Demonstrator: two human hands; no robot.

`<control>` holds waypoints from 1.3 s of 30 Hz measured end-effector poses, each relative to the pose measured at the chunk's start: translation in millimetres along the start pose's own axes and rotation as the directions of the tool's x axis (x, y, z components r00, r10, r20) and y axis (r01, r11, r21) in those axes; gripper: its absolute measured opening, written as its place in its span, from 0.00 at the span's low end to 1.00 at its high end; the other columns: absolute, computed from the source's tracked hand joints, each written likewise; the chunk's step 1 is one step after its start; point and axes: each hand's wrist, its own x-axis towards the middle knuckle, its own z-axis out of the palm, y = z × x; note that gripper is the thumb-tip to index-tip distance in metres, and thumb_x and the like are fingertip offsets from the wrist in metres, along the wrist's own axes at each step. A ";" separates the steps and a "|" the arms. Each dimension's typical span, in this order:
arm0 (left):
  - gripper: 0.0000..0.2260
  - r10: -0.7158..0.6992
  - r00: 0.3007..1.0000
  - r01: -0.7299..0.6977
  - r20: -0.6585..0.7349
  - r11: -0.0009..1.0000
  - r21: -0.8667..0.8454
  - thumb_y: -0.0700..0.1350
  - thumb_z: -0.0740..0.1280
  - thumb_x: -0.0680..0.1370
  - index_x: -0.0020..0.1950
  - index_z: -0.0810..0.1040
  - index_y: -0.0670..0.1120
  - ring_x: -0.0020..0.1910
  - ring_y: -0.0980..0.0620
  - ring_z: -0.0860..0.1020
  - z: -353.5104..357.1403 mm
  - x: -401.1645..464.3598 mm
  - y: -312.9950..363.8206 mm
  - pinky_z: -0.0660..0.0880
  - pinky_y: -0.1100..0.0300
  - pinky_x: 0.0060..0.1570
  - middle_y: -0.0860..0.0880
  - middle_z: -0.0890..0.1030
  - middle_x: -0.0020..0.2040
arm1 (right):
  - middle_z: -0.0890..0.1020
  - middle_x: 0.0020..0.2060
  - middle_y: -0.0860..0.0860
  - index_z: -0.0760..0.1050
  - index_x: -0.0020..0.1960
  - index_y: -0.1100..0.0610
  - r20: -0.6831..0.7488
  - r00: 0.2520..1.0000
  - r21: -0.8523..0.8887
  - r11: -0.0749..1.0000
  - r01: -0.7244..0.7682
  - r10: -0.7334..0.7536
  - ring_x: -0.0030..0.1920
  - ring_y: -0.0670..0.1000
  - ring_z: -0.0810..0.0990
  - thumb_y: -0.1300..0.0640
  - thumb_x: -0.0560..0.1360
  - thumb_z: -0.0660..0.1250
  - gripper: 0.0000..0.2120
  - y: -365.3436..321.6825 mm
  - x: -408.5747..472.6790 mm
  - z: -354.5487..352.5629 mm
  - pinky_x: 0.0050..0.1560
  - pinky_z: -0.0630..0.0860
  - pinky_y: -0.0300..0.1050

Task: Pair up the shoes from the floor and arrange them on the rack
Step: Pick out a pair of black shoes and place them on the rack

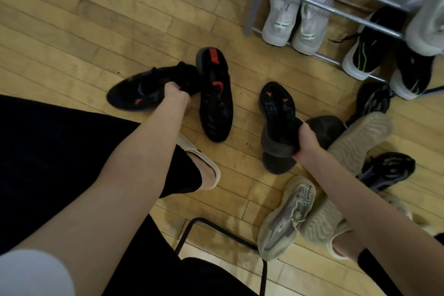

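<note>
My left hand (176, 94) grips the collar of a black shoe with an orange mark (139, 94) lying on the wooden floor at the left. Beside it, another black shoe with orange marks (215, 101) lies free. My right hand (305, 140) grips a black shoe with orange marks (278, 125) by its heel end, toe pointing away. The grey metal rack (336, 8) stands at the top right, with a pair of white shoes (293, 17) and a pair of black-and-white shoes (374, 50) on its bottom shelf.
Loose on the floor at the right lie beige knit shoes (286, 218), one sole-up (358, 142), and dark grey shoes (386, 170). My feet wear beige slippers (206, 170). A black chair frame (223, 230) is below me. A white furry item (427, 29) rests on the rack.
</note>
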 end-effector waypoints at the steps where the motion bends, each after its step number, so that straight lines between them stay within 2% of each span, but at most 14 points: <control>1: 0.29 0.058 0.998 -0.058 0.002 0.993 0.105 0.34 0.66 0.69 0.70 0.69 0.44 0.61 0.42 0.73 3.7 7.8 3.9 0.70 0.51 0.67 0.43 0.71 0.65 | 0.80 0.54 0.57 0.74 0.64 0.58 0.025 0.999 0.007 0.999 -0.032 0.032 0.54 0.57 0.79 0.49 0.77 0.62 0.19 1.3 -0.6 0.3 0.46 0.78 0.49; 5: 0.27 0.256 0.964 -0.265 0.075 0.952 0.156 0.42 0.69 0.67 0.66 0.72 0.43 0.54 0.43 0.76 11.9 10.3 26.7 0.78 0.49 0.55 0.41 0.75 0.62 | 0.78 0.59 0.57 0.72 0.66 0.56 0.096 0.986 0.018 0.991 -0.135 0.133 0.57 0.59 0.78 0.42 0.78 0.58 0.23 2.6 -5.3 3.4 0.51 0.78 0.52; 9: 0.27 0.393 0.913 -0.407 0.109 0.894 0.189 0.48 0.70 0.70 0.67 0.70 0.40 0.52 0.45 0.75 11.9 -41.3 33.8 0.77 0.51 0.56 0.43 0.75 0.57 | 0.78 0.60 0.57 0.70 0.67 0.55 0.120 0.985 0.023 0.992 -0.126 0.122 0.59 0.59 0.77 0.43 0.78 0.60 0.23 -4.6 -17.5 7.8 0.51 0.78 0.53; 12: 0.22 0.264 0.920 -0.347 0.291 0.893 0.287 0.50 0.70 0.69 0.61 0.75 0.44 0.52 0.41 0.78 11.0 -57.2 32.0 0.77 0.43 0.55 0.42 0.79 0.57 | 0.79 0.59 0.56 0.70 0.65 0.54 0.156 0.983 0.049 0.994 -0.101 0.092 0.56 0.57 0.78 0.45 0.77 0.64 0.21 -16.8 -30.4 7.6 0.45 0.77 0.49; 15: 0.14 0.109 0.837 -0.330 0.536 0.882 0.337 0.46 0.66 0.73 0.56 0.77 0.42 0.56 0.41 0.78 7.7 -77.4 22.2 0.74 0.43 0.60 0.40 0.79 0.59 | 0.78 0.57 0.56 0.70 0.65 0.55 0.135 0.989 0.095 0.993 -0.074 0.061 0.53 0.55 0.78 0.50 0.76 0.66 0.19 -30.5 -46.9 0.3 0.49 0.75 0.48; 18: 0.13 0.000 0.722 -0.293 0.692 0.906 0.305 0.45 0.66 0.75 0.57 0.77 0.41 0.58 0.41 0.78 -7.4 -108.1 3.5 0.73 0.44 0.62 0.40 0.79 0.58 | 0.79 0.56 0.55 0.71 0.63 0.55 0.143 0.989 0.187 0.980 -0.069 0.043 0.53 0.54 0.78 0.51 0.76 0.66 0.17 -38.1 -62.4 -14.1 0.47 0.75 0.45; 20: 0.19 -0.030 0.701 -0.324 0.712 0.877 0.356 0.47 0.71 0.71 0.60 0.74 0.43 0.56 0.41 0.79 -16.8 -123.3 -12.9 0.77 0.44 0.56 0.40 0.79 0.59 | 0.81 0.50 0.54 0.75 0.55 0.56 0.192 0.981 0.286 0.954 -0.090 0.035 0.48 0.52 0.78 0.49 0.77 0.63 0.13 -42.5 -75.5 -28.5 0.44 0.72 0.42; 22: 0.31 0.041 0.738 -0.468 0.673 0.751 0.467 0.48 0.77 0.66 0.63 0.66 0.46 0.56 0.44 0.77 -22.0 -132.8 -31.2 0.77 0.46 0.55 0.42 0.76 0.60 | 0.80 0.45 0.54 0.76 0.49 0.58 0.249 0.968 0.390 0.912 -0.132 0.033 0.43 0.51 0.76 0.47 0.77 0.60 0.14 -47.6 -86.4 -48.0 0.40 0.69 0.39; 24: 0.30 0.235 0.675 -0.704 0.699 0.487 0.516 0.48 0.78 0.66 0.60 0.64 0.48 0.56 0.48 0.73 -29.9 -144.2 -52.1 0.74 0.50 0.56 0.46 0.71 0.60 | 0.80 0.44 0.55 0.76 0.48 0.60 0.268 0.963 0.424 0.892 -0.154 0.039 0.42 0.53 0.76 0.47 0.78 0.57 0.17 -51.8 -98.7 -67.1 0.40 0.70 0.40; 27: 0.24 0.470 0.321 -0.899 0.822 -0.121 0.420 0.49 0.78 0.65 0.52 0.66 0.51 0.53 0.48 0.73 -42.4 -157.7 -72.0 0.74 0.47 0.56 0.49 0.71 0.55 | 0.80 0.45 0.57 0.76 0.48 0.58 0.218 0.976 0.389 0.917 -0.087 0.000 0.46 0.55 0.78 0.49 0.80 0.54 0.17 -53.0 -114.3 -87.7 0.46 0.74 0.46; 29: 0.23 0.465 0.143 -0.886 0.873 -0.332 0.323 0.49 0.77 0.64 0.48 0.65 0.52 0.51 0.47 0.73 -46.2 -171.5 -76.0 0.74 0.45 0.54 0.51 0.70 0.50 | 0.80 0.47 0.57 0.77 0.49 0.58 0.198 0.978 0.409 0.912 -0.027 -0.059 0.48 0.55 0.78 0.48 0.80 0.53 0.18 -52.6 -120.5 -96.9 0.52 0.75 0.48; 31: 0.23 0.430 0.045 -0.881 0.902 -0.408 0.238 0.47 0.77 0.63 0.47 0.65 0.51 0.48 0.48 0.73 -44.1 -186.2 -77.1 0.74 0.45 0.54 0.52 0.69 0.49 | 0.80 0.52 0.58 0.77 0.52 0.58 0.166 0.978 0.433 0.901 0.040 -0.123 0.51 0.56 0.78 0.48 0.80 0.52 0.19 -54.9 -125.9 -104.1 0.59 0.73 0.50; 34: 0.23 0.382 -0.019 -0.872 0.924 -0.458 0.172 0.46 0.77 0.63 0.47 0.65 0.50 0.51 0.47 0.73 -39.1 -208.7 -77.7 0.73 0.45 0.55 0.52 0.69 0.49 | 0.78 0.58 0.60 0.76 0.60 0.61 0.078 0.971 0.395 0.901 0.178 -0.226 0.57 0.57 0.76 0.51 0.79 0.51 0.20 -60.9 -128.9 -110.9 0.65 0.72 0.51; 39: 0.24 0.343 -0.038 -0.867 0.939 -0.479 0.140 0.47 0.78 0.63 0.50 0.67 0.48 0.53 0.46 0.74 -20.1 -226.6 -72.7 0.74 0.48 0.51 0.51 0.71 0.49 | 0.81 0.53 0.61 0.78 0.57 0.62 -0.044 0.923 0.162 0.909 0.383 -0.382 0.51 0.58 0.80 0.58 0.75 0.56 0.17 -78.1 -142.9 -105.8 0.48 0.77 0.49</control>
